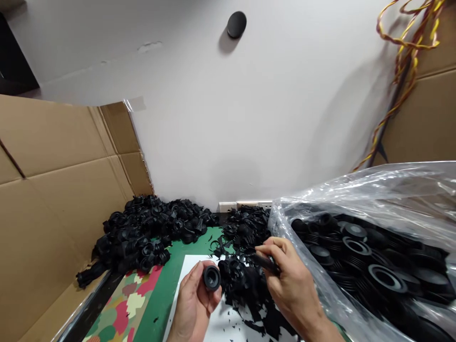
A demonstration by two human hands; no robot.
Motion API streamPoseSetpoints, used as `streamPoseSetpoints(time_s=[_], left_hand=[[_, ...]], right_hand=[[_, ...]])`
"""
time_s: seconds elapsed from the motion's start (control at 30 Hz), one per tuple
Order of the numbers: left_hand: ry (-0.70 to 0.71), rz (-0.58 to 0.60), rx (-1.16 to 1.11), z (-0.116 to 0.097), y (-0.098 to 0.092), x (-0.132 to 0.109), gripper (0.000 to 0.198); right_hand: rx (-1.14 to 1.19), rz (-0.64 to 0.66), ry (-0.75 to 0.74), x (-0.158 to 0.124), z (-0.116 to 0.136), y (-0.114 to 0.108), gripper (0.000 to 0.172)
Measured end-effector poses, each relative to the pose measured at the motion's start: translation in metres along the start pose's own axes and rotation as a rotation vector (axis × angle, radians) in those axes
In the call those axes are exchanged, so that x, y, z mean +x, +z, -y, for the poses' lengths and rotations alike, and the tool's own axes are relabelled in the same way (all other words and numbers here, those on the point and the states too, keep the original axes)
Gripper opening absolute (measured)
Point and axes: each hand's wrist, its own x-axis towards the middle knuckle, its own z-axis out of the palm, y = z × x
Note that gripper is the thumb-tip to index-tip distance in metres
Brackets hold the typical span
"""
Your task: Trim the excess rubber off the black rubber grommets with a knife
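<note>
My left hand (195,299) is closed around a small black rubber bellows-like part (212,278), its round hollow end facing me. To the right, my right hand (287,280) grips a slim dark tool (265,263); its tip is lost against the black pile, so I cannot make out its kind. The two hands are apart. Between them a heap of black rubber scraps (245,282) lies on a white sheet (178,289), with small bits scattered toward the front.
Black ribbed rubber parts (142,232) are piled at left against a cardboard wall (67,199). More scraps (245,225) lie by a power strip (228,207). At right, a clear plastic bag (295,209) holds larger black parts (356,251). Twisted wires (409,85) hang upper right.
</note>
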Motion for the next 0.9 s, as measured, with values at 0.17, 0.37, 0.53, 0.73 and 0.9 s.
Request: streamPoseSetpoints(time_s=[0.17,0.37,0.53,0.73,0.9], left_hand=[[-0.065,0.035,-0.034,-0.001,0.003,-0.002,0.019],[-0.105,0.044,-0.059,0.0,0.0,-0.003,0.015],[-0.135,0.031,-0.074,0.001,0.0,-0.004,0.014],[-0.129,0.107,-0.074,0.0,0.002,-0.01,0.015],[-0.093,0.133,-0.038,-0.001,0.005,-0.012,0.013]], right_hand=[[0.042,0.06,-0.028,-0.004,0.007,-0.001,0.02],[0.165,-0.002,0.02,-0.005,0.016,0.002,0.021],[0.272,-0.004,0.15,-0.003,0.022,-0.002,0.017],[0.372,0.026,0.29,0.004,0.029,-0.017,0.029],[0.437,0.093,0.35,0.011,0.036,-0.028,0.037]])
